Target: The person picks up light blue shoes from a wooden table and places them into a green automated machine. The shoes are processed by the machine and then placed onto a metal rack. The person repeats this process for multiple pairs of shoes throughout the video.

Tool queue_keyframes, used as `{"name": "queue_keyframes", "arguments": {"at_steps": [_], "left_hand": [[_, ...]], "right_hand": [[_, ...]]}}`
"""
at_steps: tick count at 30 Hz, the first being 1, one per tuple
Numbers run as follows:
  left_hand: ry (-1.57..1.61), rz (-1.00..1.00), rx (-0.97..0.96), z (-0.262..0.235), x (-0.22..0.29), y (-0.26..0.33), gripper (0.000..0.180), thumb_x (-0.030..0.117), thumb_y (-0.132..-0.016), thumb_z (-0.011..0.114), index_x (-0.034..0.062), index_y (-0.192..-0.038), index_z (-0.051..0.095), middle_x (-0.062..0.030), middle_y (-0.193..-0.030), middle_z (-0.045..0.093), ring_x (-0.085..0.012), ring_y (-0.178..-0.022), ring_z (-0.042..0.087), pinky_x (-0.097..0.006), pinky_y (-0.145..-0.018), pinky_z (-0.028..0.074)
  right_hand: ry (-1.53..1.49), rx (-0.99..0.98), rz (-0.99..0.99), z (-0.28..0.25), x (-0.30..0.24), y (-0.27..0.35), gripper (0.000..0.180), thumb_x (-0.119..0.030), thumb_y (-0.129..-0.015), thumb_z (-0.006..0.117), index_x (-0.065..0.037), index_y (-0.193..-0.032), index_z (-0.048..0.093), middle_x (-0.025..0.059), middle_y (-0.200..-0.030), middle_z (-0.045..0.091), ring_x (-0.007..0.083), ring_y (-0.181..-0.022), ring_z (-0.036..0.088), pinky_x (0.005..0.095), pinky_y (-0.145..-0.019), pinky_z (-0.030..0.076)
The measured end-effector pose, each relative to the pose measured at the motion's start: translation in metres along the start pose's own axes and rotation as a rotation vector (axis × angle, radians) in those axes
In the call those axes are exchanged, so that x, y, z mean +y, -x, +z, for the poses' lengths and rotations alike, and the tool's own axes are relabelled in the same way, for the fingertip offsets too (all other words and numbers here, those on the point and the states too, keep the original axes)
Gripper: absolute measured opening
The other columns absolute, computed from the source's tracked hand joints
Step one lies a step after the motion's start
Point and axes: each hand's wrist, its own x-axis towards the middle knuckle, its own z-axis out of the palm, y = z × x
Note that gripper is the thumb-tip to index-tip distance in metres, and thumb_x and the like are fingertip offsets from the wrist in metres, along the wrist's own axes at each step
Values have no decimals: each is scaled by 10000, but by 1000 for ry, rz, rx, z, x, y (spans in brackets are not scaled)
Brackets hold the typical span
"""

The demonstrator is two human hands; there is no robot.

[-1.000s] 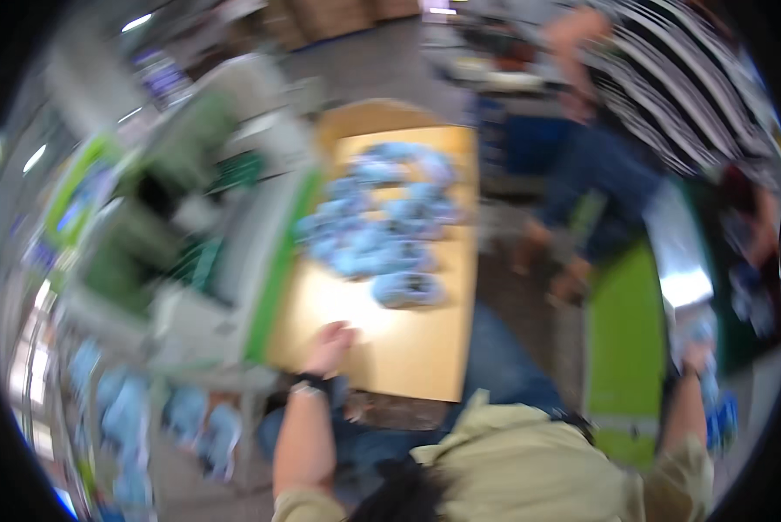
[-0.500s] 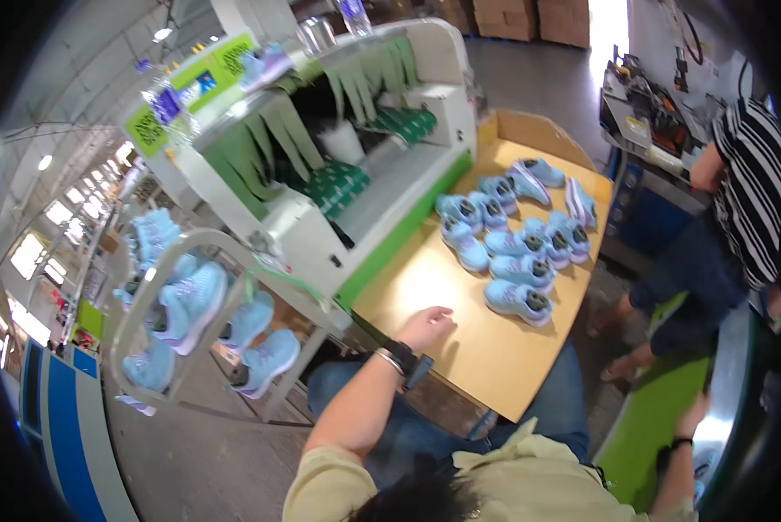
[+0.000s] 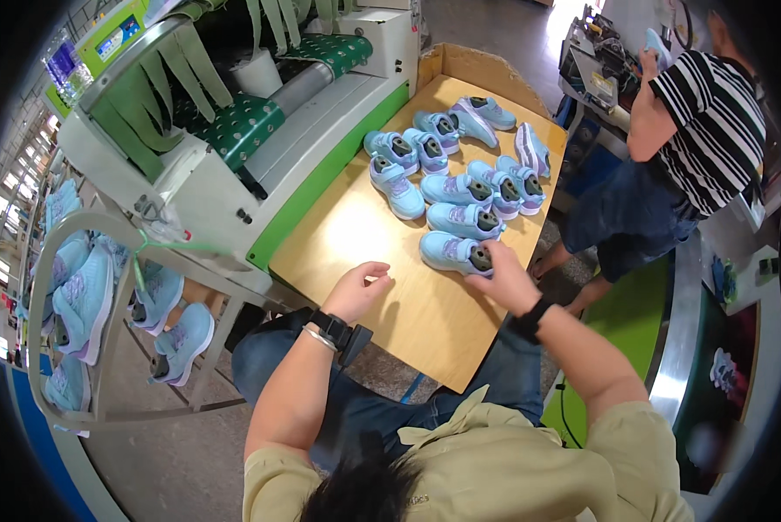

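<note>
Several light-blue shoes stand grouped on the wooden table (image 3: 425,348), with dark inserts showing in their openings. My right hand (image 3: 507,277) has its fingers closed at the heel of the nearest sneaker (image 3: 447,250), which still rests on the tabletop. My left hand (image 3: 356,291) hovers over the table's near left part, fingers loosely curved and apart, holding nothing. Just beyond the gripped shoe sits another blue sneaker (image 3: 462,220), close beside it. At the far right a purple-soled shoe (image 3: 531,150) leans on its side.
A white machine with a green studded conveyor belt (image 3: 234,135) and hanging fabric strips (image 3: 160,70) adjoins the table's left side. More blue shoes hang on a metal rack (image 3: 38,348) at left. A co-worker in a striped shirt (image 3: 712,130) stands at right, holding a shoe.
My right hand has come from the far lower right to the nearest shoe and taken hold of its heel. My left hand stays over the table. The view has shifted to the right.
</note>
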Motion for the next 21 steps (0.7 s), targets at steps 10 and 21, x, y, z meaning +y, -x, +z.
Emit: {"name": "queue_keyframes", "arguments": {"at_steps": [10,21], "left_hand": [[-273,61,457,4,-27,-15,607,412,-953,646,49,-1424,525,-289,-1511,406,-438,-1384,418,-479,-1145,354],[-298,-15,473,6,-12,-17,522,327,-870,715,70,-1307,590,-202,-1206,562,-388,-1135,519,-471,-1019,418]], "right_hand": [[-217,202,-285,6,-24,-38,440,-192,-831,780,-22,-1198,609,168,-1136,630,367,-1070,596,446,-923,484],[-228,-38,-34,42,-31,-36,527,-220,-771,807,-19,-1205,586,191,-1063,594,373,-1052,564,435,-929,471]]}}
